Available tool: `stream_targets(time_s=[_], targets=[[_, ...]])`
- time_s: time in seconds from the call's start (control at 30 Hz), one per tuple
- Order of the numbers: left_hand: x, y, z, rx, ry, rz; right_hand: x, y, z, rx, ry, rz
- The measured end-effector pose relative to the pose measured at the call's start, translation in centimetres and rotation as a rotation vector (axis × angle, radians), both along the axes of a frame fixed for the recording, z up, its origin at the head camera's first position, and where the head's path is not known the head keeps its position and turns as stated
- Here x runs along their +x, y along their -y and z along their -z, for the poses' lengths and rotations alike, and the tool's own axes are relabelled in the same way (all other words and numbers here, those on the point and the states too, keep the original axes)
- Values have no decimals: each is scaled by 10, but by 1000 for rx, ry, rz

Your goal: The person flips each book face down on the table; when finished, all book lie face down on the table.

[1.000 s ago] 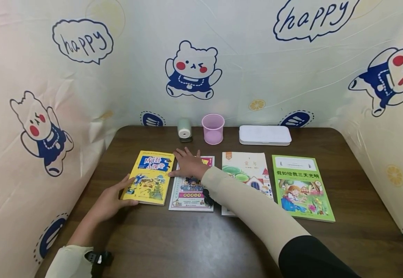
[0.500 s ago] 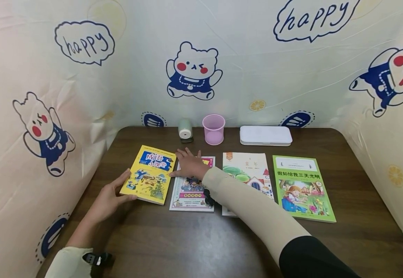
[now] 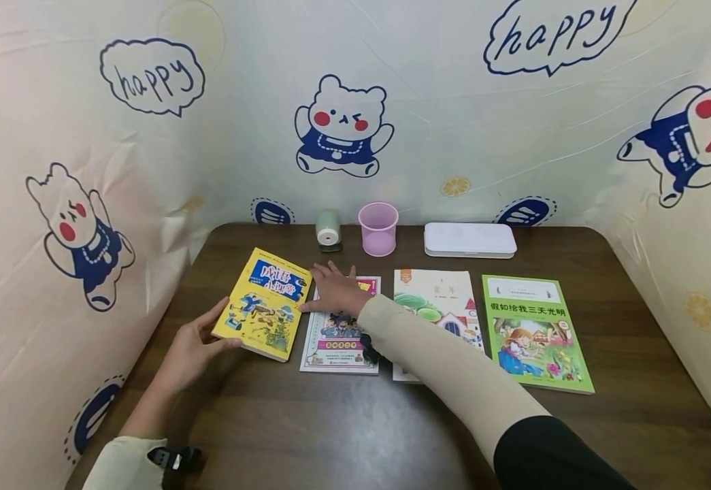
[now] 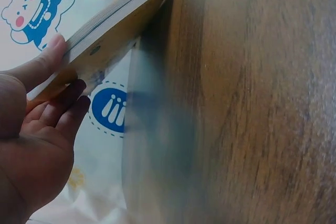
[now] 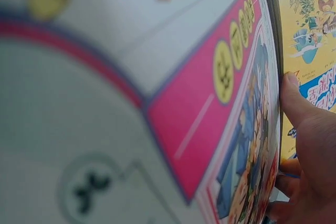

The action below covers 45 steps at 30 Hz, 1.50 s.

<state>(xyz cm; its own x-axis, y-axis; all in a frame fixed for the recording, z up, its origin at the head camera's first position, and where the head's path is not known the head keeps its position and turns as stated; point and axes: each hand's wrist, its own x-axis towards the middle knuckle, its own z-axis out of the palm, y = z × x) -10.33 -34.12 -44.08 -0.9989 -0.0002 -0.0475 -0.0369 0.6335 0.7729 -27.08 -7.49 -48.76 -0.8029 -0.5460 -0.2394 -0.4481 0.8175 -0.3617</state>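
A yellow book (image 3: 265,305) stands at a slant on the left of the table, its lower left part lifted off the wood. My left hand (image 3: 191,354) grips its lower left corner, and the left wrist view has the thumb on the book's page edge (image 4: 118,17) and the fingers beneath. Spread fingers of my right hand (image 3: 337,291) lie over the top of a pink-and-white book (image 3: 339,347), partly hiding it. The right thumb (image 5: 296,98) touches the yellow book's right edge in the right wrist view.
Right of these lie a white book (image 3: 431,289), partly under my right forearm, and a green book (image 3: 535,333). Along the back stand a pale green pencil sharpener-like object (image 3: 327,228), a pink cup (image 3: 378,230) and a white case (image 3: 470,240). A printed curtain surrounds the table.
The yellow book has turned clockwise, its top edge moving away from me and its left side rising in my left hand. My right hand has stayed nearly still.
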Motion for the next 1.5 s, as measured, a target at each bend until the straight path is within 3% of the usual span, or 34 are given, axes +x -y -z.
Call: stream_targets(time_s=[0.5,0.7,0.93,1.13,1.5], targets=[[7,-13,-14,-35,-38,-17,1,8,-23,-168,68,-24],[11,-19,-18,-9,-49,16,2,13,-36,-214,63,-37],[10,-26,-18,11,-108,76,1,14,-56,-377,73,-59],[12,-30,-18,-6,-122,93,1,13,-68,-458,48,-17],[12,-37,-21,-31,-139,123,0,9,-70,-546,-16,54]])
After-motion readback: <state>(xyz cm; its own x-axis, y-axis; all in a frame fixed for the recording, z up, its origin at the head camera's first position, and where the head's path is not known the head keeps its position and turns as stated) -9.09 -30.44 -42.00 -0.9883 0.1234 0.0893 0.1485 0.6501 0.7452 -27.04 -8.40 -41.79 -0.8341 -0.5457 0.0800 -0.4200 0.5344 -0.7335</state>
